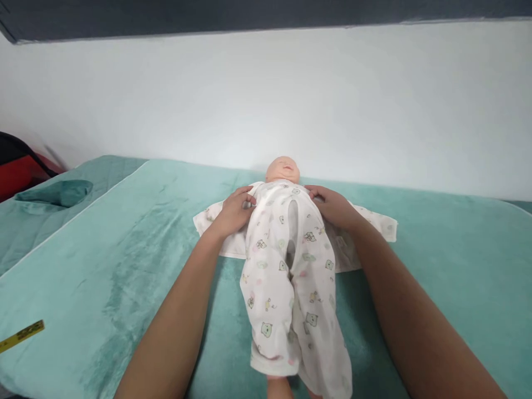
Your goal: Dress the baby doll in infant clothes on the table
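A baby doll [283, 169] lies on its back with its head toward the wall. White baby trousers [270, 266] with printed bears cover it from the upper chest down to the legs, and one bare foot shows at the bottom. A white printed baby shirt [376, 223] is spread beneath, its sleeves out to both sides. At the left edge of the trousers' top, my left hand [238, 211] has its fingers bent against the cloth. My right hand [332, 207] is closed at the opposite upper edge, its fingertips partly hidden by the fabric.
The doll rests on a green plush bed cover [124, 249]. A white wall [266, 100] rises right behind its head. Far left are a red and black bag [19, 169] and a bunched green cloth [56, 193]. A yellow strip [22, 336] lies near the left edge.
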{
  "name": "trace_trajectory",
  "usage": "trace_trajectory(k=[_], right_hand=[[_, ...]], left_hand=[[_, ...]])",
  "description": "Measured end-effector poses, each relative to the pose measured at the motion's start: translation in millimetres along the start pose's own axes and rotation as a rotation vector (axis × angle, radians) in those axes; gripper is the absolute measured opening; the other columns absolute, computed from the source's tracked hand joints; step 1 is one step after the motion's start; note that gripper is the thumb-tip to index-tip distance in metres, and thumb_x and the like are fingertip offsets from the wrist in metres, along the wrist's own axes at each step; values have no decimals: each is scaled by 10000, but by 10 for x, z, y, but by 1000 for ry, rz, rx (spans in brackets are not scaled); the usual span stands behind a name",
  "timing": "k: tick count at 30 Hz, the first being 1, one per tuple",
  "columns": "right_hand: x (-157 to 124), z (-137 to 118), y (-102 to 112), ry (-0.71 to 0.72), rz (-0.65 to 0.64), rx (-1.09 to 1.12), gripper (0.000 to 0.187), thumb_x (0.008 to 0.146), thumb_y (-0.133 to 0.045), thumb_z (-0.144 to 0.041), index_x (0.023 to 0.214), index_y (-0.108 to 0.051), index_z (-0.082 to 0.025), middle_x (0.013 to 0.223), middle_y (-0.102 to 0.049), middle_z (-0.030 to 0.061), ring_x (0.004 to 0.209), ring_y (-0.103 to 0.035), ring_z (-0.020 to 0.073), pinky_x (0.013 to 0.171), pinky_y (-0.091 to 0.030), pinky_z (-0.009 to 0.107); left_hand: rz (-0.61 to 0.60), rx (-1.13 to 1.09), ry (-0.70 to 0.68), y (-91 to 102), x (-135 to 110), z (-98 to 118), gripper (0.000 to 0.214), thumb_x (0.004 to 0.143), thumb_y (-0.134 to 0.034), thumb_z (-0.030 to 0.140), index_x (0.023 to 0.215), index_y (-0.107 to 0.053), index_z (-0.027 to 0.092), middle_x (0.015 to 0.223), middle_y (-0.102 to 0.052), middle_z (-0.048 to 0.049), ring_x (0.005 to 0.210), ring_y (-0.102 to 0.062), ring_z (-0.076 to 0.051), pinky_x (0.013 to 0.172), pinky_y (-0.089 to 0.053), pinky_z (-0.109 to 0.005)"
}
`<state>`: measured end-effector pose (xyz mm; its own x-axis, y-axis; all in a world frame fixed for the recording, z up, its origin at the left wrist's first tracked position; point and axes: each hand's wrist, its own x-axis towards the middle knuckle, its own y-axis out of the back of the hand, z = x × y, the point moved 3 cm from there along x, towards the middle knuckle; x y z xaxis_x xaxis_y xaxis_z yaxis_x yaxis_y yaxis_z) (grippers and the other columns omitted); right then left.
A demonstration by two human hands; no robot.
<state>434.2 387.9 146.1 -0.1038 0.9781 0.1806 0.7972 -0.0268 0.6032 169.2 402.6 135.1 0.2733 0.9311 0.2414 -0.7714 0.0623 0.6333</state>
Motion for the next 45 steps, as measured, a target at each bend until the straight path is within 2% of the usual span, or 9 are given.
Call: trace_trajectory(k=[5,9,12,16,22,28,34,37,45], right_hand=[[22,66,-4,-121,136,-101,145,808,-544,-376,785,-556,-233,994,-714,12,870,-612,211,758,-440,339],[97,73,-23,-171,279,-252,168,813,-548,-392,750,-532,-237,733,-631,11,706,-529,197,664,-377,331],[142,70,-66,-192,379,-302,188,820,-548,-383,713,-486,-241,667,-581,11,647,-481,194,650,-358,345],[126,68,-137,-135,421,-260,206,830,-551,-419,731,-506,-244,683,-603,24,657,-503,206,663,-379,360],[39,63,-160,-84,407,-131,181,832,-531,-394,857,-637,-250,909,-708,52,846,-600,237,758,-428,373],[82,49,-109,-137,327,-98,204,819,-564,-410,881,-675,-251,943,-722,24,883,-612,229,792,-437,373],[216,34,-79,-53,69,40,331,795,-602,-541,790,-597,-211,1050,-707,47,889,-609,222,761,-460,343],[211,72,-70,-121,-8,58,341,787,-612,-562,827,-590,-223,903,-695,22,749,-579,187,631,-438,301],[172,101,-86,-117,60,58,311,809,-607,-540,841,-598,-230,903,-695,1,773,-577,180,680,-450,307]], left_hand=[[132,35,34,-70,15,14,44,822,-523,214,810,-561,232,1357,-587,-43,1272,-509,-242,1136,-307,-484],[276,112,64,-160,9,16,54,876,-490,205,866,-535,234,1212,-646,-54,1140,-565,-243,1037,-371,-455],[365,229,72,-213,10,5,92,912,-445,197,929,-532,220,1107,-644,-83,1072,-569,-259,974,-385,-444],[358,293,68,-243,30,-19,116,932,-435,204,975,-542,212,1094,-633,-93,1045,-562,-265,937,-384,-430],[321,291,21,-225,40,5,230,947,-380,169,1009,-591,237,1152,-634,-74,1086,-551,-250,951,-372,-420],[198,172,4,-134,69,-17,114,910,-487,218,895,-599,233,1239,-610,-57,1193,-525,-239,1056,-330,-437],[121,106,46,-71,106,-13,87,869,-527,207,789,-554,227,1278,-594,-54,1231,-514,-231,1102,-306,-459],[162,66,95,-76,115,5,155,905,-477,234,763,-540,226,1220,-626,-47,1193,-532,-236,1077,-325,-490],[154,119,50,-87,106,-17,123,849,-512,151,818,-596,234,1256,-604,-53,1200,-541,-240,1083,-343,-475]])
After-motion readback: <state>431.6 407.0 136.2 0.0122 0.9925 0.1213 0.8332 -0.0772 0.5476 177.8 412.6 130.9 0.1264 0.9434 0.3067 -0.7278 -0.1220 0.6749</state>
